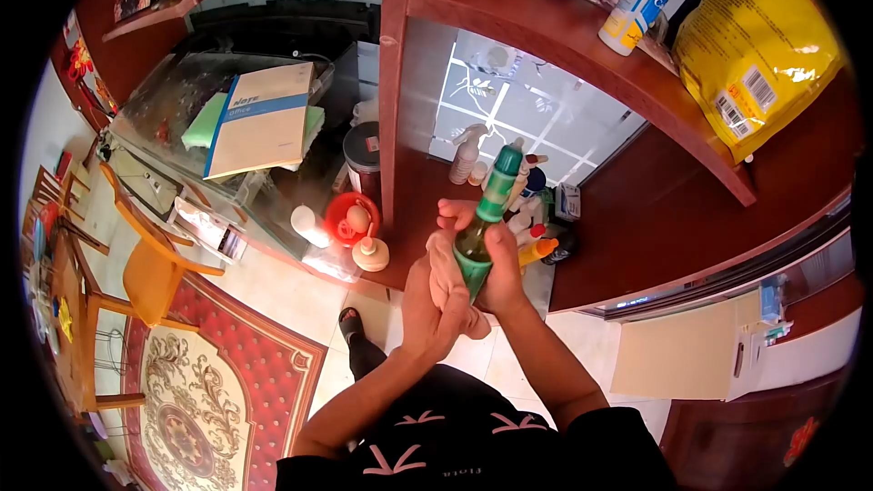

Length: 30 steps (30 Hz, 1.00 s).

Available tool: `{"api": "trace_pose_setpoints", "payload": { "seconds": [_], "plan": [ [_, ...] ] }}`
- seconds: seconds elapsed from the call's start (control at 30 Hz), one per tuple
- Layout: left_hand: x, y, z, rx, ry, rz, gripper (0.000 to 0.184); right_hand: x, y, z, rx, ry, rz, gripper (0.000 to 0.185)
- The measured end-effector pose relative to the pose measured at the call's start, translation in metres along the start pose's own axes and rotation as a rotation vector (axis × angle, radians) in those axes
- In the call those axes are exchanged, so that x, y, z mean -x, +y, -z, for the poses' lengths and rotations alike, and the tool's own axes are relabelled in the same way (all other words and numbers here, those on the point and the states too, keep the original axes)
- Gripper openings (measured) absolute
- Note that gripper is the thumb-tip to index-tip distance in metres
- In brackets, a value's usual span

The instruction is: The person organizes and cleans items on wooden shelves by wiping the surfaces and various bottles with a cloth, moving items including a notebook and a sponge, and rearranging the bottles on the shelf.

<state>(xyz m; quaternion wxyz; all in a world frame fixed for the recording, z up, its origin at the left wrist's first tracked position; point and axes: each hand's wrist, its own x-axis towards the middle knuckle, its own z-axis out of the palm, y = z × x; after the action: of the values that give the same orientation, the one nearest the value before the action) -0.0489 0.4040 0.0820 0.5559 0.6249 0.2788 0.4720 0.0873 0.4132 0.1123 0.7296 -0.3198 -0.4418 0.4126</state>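
In front of my body, a green glass bottle (475, 245) with a green neck and cap points up and away, tilted. My right hand (503, 277) is wrapped round its right side, thumb along the glass. My left hand (426, 309) is closed on a crumpled, pale pinkish cloth (445, 275), which presses against the bottle's left side. The bottle's lower end is mostly hidden by the hands and cloth. Just beyond, on the reddish-brown shelf, stand a spray bottle (466, 156) and an orange-yellow bottle (538, 251).
On the left are a red bowl (338, 211), a dark lidded jar (362, 162) and a notebook (264, 118) on a glass-topped surface. The upper shelf (546, 32) holds a white pump bottle (639, 5) and a yellow bag (759, 45). A wooden chair (150, 264) stands by the patterned rug (227, 373).
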Motion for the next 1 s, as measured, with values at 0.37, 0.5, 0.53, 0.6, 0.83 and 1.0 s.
{"api": "trace_pose_setpoints", "payload": {
  "seconds": [0.37,0.5,0.53,0.6,0.83,1.0],
  "plan": [
    [-0.028,0.071,-0.018,-0.753,-0.020,-0.628,0.074,0.011,-0.011,0.004,0.176,0.168,-0.201,0.043],
    [-0.048,0.076,-0.028,-0.501,0.096,-0.442,0.072,0.015,-0.032,-0.014,0.599,-0.096,0.124,0.050],
    [-0.055,0.079,-0.025,-0.424,0.084,-0.367,0.070,0.015,-0.037,-0.018,0.702,-0.162,0.212,0.052],
    [-0.062,0.076,-0.020,-0.200,0.068,-0.267,0.062,0.017,-0.041,-0.017,0.834,-0.224,0.192,0.057],
    [-0.083,0.095,0.013,0.624,-0.151,-0.081,0.038,0.035,-0.039,-0.009,0.289,-0.244,-0.332,0.056],
    [-0.066,0.104,0.012,-0.009,-0.021,-0.380,0.031,0.034,-0.040,-0.020,0.500,-0.219,-0.140,0.050]
  ]
}}
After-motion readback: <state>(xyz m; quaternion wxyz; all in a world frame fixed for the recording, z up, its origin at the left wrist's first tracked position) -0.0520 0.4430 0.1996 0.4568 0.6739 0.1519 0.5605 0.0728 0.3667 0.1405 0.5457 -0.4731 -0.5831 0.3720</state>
